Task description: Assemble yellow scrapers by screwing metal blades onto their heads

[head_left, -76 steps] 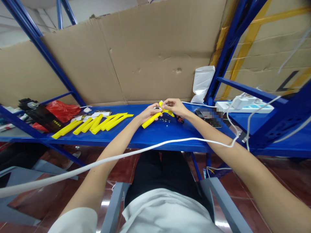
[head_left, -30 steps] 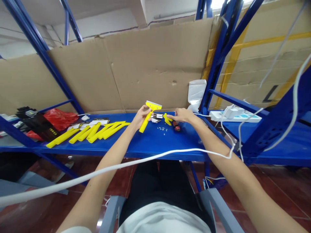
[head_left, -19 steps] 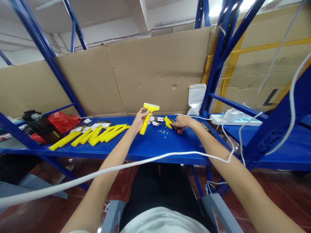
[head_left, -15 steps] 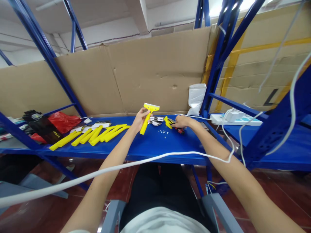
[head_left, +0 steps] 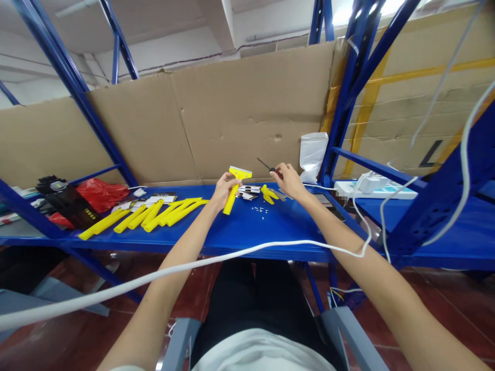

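My left hand (head_left: 223, 191) is closed around a yellow scraper (head_left: 231, 200), held upright with its wide blade head at the top. A screwdriver (head_left: 266, 165) is gripped in my right hand (head_left: 286, 180), its thin shaft pointing left towards the scraper head but apart from it. Below, several small screws (head_left: 260, 209) are scattered on the blue table (head_left: 240, 234). Yellow plastic pieces (head_left: 267, 194) lie just right of a stack of metal parts (head_left: 248, 192). Several yellow handles (head_left: 154, 214) lie in a row to the left.
A black box (head_left: 71, 203) and a red plastic bag (head_left: 102, 193) are at the left. A white pouch (head_left: 312, 154) leans at the back right, near a power strip (head_left: 375, 189). A white cable (head_left: 240, 253) hangs across in front of the table edge.
My right hand has picked the screwdriver up from the table beside the yellow pieces and raised it towards the scraper. The left hand has stayed nearly in place, with the scraper slightly turned.
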Demonstrator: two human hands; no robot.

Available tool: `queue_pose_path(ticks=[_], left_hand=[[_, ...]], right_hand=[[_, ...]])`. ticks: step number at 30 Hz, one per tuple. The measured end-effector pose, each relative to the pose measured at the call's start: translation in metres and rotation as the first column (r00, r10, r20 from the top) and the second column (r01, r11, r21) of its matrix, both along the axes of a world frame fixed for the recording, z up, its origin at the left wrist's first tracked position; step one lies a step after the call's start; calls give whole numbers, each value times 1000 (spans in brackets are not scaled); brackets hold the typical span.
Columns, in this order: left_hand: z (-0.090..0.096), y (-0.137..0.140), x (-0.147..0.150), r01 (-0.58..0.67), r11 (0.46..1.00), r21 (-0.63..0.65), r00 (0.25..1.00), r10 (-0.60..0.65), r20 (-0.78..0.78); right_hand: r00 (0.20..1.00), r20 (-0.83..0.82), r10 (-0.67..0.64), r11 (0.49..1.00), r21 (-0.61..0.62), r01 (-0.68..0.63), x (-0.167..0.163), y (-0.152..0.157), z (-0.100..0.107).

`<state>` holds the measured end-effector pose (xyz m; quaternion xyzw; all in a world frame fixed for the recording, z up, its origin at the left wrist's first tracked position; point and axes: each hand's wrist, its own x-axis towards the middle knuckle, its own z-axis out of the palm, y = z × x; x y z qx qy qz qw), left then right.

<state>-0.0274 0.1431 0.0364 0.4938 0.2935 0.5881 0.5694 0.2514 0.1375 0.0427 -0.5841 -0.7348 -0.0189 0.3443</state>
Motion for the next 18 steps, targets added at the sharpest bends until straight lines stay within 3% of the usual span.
queue_pose_path(ticks=[3, 6, 12, 18], left_hand=[[0, 1, -2, -31, 1000, 0, 999, 31, 13], [-1, 3, -3, -60, 998, 1, 998, 59, 24], [-3, 5, -5, -87, 996, 23, 995, 86, 42], [-6, 5, -4, -104, 991, 82, 994, 100, 44]], right_hand=[[951, -293, 104, 964, 264, -24, -3, 6, -1], [879, -450, 157, 931, 364, 20, -2, 10, -1], [866, -462, 189, 865, 496, 77, -2, -8, 9], [850, -381, 363, 720, 694, 3, -10, -22, 11]])
